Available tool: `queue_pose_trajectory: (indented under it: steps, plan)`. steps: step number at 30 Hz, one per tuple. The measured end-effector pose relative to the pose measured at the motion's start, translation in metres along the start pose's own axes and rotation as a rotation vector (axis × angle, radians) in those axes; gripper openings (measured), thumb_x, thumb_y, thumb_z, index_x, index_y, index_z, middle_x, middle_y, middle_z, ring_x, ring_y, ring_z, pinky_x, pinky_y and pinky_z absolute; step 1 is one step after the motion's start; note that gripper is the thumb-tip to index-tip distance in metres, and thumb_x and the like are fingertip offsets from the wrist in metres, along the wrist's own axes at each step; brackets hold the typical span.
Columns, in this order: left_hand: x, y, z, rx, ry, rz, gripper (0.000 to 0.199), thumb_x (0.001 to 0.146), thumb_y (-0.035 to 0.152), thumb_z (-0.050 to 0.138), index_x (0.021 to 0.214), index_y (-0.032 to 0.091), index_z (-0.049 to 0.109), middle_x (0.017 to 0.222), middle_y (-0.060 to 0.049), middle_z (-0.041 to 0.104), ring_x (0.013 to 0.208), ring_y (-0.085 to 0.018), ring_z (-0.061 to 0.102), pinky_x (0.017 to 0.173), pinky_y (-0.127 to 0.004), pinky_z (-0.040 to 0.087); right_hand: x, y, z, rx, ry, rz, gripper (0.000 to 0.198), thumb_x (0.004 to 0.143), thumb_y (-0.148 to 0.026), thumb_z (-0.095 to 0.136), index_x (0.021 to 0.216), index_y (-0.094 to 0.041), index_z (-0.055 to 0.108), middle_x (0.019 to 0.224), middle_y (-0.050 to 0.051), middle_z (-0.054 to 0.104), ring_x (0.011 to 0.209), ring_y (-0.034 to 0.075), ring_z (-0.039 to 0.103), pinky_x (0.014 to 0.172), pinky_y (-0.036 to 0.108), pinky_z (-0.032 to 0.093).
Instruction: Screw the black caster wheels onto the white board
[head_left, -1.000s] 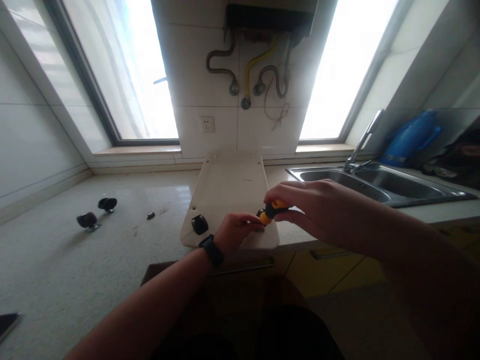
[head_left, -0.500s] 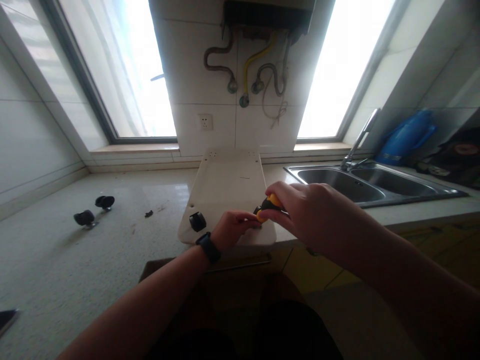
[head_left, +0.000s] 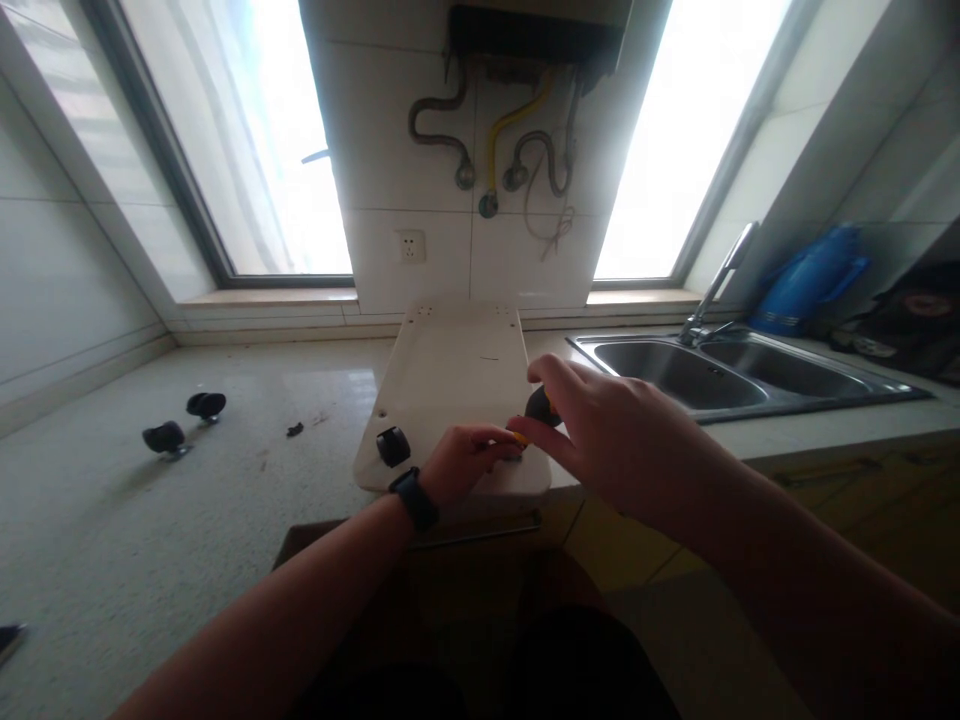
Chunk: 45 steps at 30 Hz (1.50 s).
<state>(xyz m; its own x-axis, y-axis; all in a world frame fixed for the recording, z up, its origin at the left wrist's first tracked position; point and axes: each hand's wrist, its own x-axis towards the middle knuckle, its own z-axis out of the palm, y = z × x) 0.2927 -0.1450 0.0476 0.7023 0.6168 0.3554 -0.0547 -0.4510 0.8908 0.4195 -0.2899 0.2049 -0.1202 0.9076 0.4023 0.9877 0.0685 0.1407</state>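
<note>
A cream-white panel with rounded corners [head_left: 457,385] lies on the counter, its near end at the counter's front edge. In my right hand [head_left: 600,410] is a black-and-yellow screwdriver [head_left: 538,405], its handle wrapped by my fingers above the panel's near right corner. The thumb and fingers of my left hand [head_left: 461,465] are pinched together at the screwdriver's yellow front end. What lies under the tip is hidden by my fingers. At the near left corner of the panel stands a black caster wheel [head_left: 393,446], beside my left wrist.
Two more black casters [head_left: 163,437] rest on the counter [head_left: 247,500] at left, with a small dark piece [head_left: 295,430] nearer the panel. On the right are a double steel sink [head_left: 652,370], a faucet [head_left: 720,285] and a blue jug [head_left: 814,280]. Pipes [head_left: 491,140] hang on the wall.
My right hand has turned a little around the handle, so less of its yellow shows. The left hand holds nearly the same place. The panel stays put.
</note>
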Motion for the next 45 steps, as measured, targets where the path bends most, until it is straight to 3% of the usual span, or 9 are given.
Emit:
queue_pose_trajectory:
  steps: [2,5,9,16,28,33,37,39,45]
  plan:
    - [0.0,0.001,-0.001,0.013,-0.009,-0.001,0.021,0.09,0.028,0.066,0.1,0.016,0.08,0.082,-0.004,0.076,0.065,-0.012,0.059,0.062,-0.023,0.042,-0.002,0.003,-0.001,0.148,-0.01,-0.113,0.024,0.092,-0.027,0.058,0.113,-0.019,0.052,0.1,0.006,0.067,0.076,0.018,0.063,0.06,0.029,0.036]
    - [0.0,-0.001,-0.002,0.03,-0.025,-0.005,0.021,0.091,0.03,0.067,0.099,0.017,0.081,0.08,-0.003,0.075,0.064,-0.012,0.058,0.061,-0.023,0.042,-0.002,0.009,-0.002,0.253,-0.096,-0.177,0.01,0.094,-0.027,0.055,0.102,-0.02,0.052,0.086,0.001,0.065,0.068,0.013,0.058,0.057,0.026,0.035]
    - [0.001,-0.005,-0.002,0.024,-0.034,0.005,0.024,0.091,0.035,0.068,0.103,0.018,0.081,0.085,-0.004,0.077,0.069,-0.014,0.061,0.064,-0.024,0.043,0.002,0.014,-0.002,0.054,-0.126,-0.076,0.021,0.095,-0.039,0.06,0.093,-0.019,0.053,0.066,-0.001,0.059,0.053,0.013,0.053,0.048,0.027,0.026]
    - [-0.001,-0.009,-0.004,-0.005,-0.028,0.034,0.022,0.091,0.034,0.067,0.095,0.017,0.081,0.081,-0.004,0.076,0.068,-0.013,0.059,0.064,-0.024,0.042,0.01,0.002,0.0,-0.18,-0.032,-0.154,0.034,0.093,-0.051,0.061,0.087,-0.019,0.057,0.055,0.001,0.056,0.047,0.018,0.054,0.045,0.028,0.02]
    - [0.001,-0.011,-0.003,0.028,-0.034,0.033,0.026,0.091,0.036,0.067,0.104,0.018,0.081,0.083,-0.005,0.076,0.067,-0.013,0.059,0.064,-0.024,0.042,0.012,-0.03,0.005,-0.231,-0.011,0.29,0.027,0.096,-0.041,0.05,0.091,-0.017,0.06,0.069,0.011,0.067,0.063,0.028,0.068,0.049,0.029,0.023]
    - [0.0,-0.006,-0.003,0.0,-0.029,0.021,0.026,0.092,0.032,0.064,0.105,0.017,0.08,0.084,-0.005,0.076,0.066,-0.013,0.059,0.063,-0.024,0.043,0.007,-0.018,0.002,-0.12,-0.008,0.162,0.023,0.094,-0.04,0.05,0.098,-0.018,0.055,0.07,0.007,0.065,0.059,0.023,0.062,0.05,0.03,0.024]
    - [0.0,-0.003,-0.003,0.0,-0.02,0.004,0.025,0.091,0.031,0.065,0.103,0.016,0.08,0.08,-0.004,0.075,0.064,-0.013,0.058,0.062,-0.024,0.043,0.004,0.002,-0.005,0.224,-0.09,-0.108,0.023,0.088,-0.026,0.055,0.11,-0.019,0.051,0.1,0.009,0.066,0.074,0.017,0.061,0.06,0.029,0.038]
    - [-0.001,-0.004,-0.003,0.003,-0.028,-0.004,0.025,0.091,0.033,0.066,0.103,0.017,0.08,0.08,-0.004,0.075,0.063,-0.013,0.057,0.062,-0.024,0.044,0.005,0.013,-0.007,0.331,-0.148,-0.218,0.017,0.091,-0.022,0.052,0.108,-0.021,0.053,0.104,0.008,0.065,0.079,0.016,0.06,0.067,0.029,0.042]
    - [0.0,-0.005,-0.005,0.039,-0.044,-0.017,0.026,0.093,0.035,0.065,0.103,0.017,0.08,0.082,-0.004,0.075,0.065,-0.012,0.058,0.063,-0.024,0.044,0.015,0.025,-0.013,0.335,-0.26,-0.191,0.015,0.094,-0.028,0.059,0.108,-0.025,0.061,0.086,0.0,0.069,0.068,0.012,0.058,0.059,0.025,0.038]
